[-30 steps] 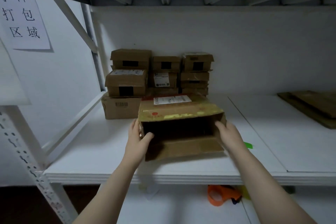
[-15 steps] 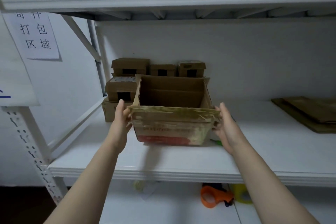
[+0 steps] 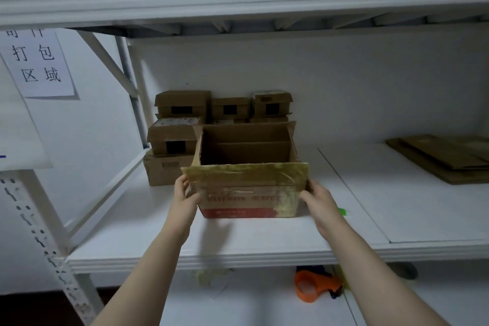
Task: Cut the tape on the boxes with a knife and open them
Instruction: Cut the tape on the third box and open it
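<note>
Box [image 3: 246,193]: open, flaps up, on shelf [image 3: 264,241]. Left grip [image 3: 185,201] & right grip [image 3: 320,201] hold its sides. Stacked boxes [image 3: 182,124] behind look shut, i.e. remaining.

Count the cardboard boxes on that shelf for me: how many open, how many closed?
Open box: 1
Closed boxes: 5 plainly seen, more mostly hidden behind the open one
Total: at least 6
</note>
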